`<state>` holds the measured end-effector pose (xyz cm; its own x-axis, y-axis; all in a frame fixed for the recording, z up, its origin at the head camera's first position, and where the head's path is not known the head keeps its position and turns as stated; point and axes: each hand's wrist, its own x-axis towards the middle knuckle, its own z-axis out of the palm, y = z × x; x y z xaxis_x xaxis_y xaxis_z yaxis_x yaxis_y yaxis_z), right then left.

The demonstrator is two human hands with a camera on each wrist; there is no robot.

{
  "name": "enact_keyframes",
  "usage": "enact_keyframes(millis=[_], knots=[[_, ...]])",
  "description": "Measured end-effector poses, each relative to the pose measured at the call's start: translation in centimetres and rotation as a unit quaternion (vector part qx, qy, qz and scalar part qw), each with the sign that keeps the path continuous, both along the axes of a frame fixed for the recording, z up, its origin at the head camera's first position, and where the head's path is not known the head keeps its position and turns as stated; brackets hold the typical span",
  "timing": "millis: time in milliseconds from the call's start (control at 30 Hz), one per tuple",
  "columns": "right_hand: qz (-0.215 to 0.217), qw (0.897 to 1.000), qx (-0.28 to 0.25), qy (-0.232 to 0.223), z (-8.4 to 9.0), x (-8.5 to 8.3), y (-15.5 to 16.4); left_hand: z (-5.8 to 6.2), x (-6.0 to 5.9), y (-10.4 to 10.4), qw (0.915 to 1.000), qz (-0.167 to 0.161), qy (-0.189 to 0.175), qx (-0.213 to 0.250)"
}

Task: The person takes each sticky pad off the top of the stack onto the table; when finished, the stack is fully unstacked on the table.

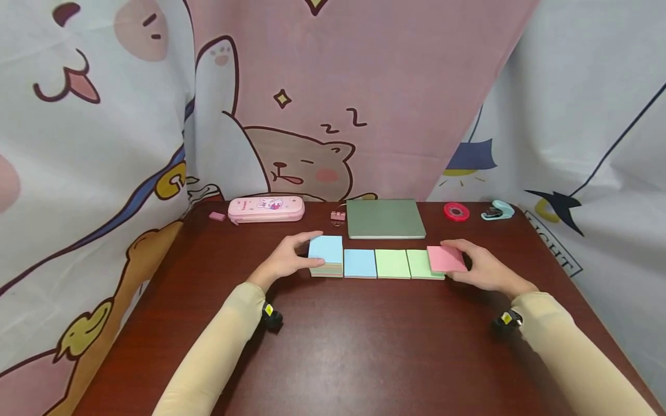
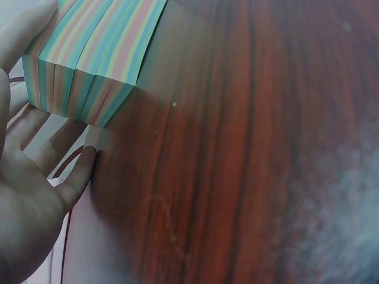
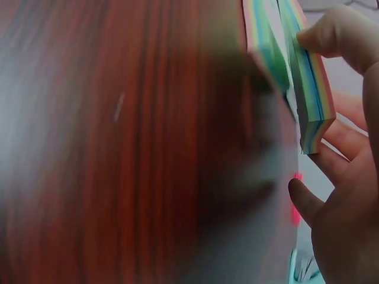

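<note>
Two hands bracket a row of pastel sticky-note pads on a dark wooden table (image 1: 333,346): the left hand (image 1: 285,261) grips the blue-topped tall stack (image 1: 325,255), the right hand (image 1: 481,267) holds the pink-topped pad (image 1: 446,259), apparently mid-placement and needing alignment.

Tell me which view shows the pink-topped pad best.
The head view: the pink-topped pad shows whole, at the right end of the row, overlapping a green pad, with the right hand gripping it. The right wrist view shows only its striped edge, blurred, between fingers. The left wrist view shows the blue-topped stack instead.
</note>
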<state>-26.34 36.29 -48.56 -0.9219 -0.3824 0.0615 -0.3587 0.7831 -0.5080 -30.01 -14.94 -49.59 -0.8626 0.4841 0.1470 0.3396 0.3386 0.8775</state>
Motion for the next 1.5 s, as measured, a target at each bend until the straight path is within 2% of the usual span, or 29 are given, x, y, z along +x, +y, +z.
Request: enact_keyframes(millis=[300,567,1200,1333,1500], knots=[[-0.026,0.999,-0.002,-0.027,-0.1,0.9,2.8,0.1,0.0,0.0,1.0000,0.002,0.005,0.000],[-0.017,0.999,0.021,-0.035,-0.7,0.8,2.7,0.0,-0.1,0.0,1.0000,0.001,0.001,-0.001],[-0.014,0.999,0.025,-0.043,-0.3,0.6,2.5,0.3,0.0,0.2,1.0000,0.003,0.002,-0.006],[-0.023,0.999,0.019,-0.022,0.1,0.6,1.1,0.1,0.1,0.1,1.0000,-0.001,-0.002,-0.008],[0.003,0.999,-0.003,0.047,1.1,-0.4,-3.4,0.0,0.1,0.1,1.0000,0.001,0.005,-0.002]])
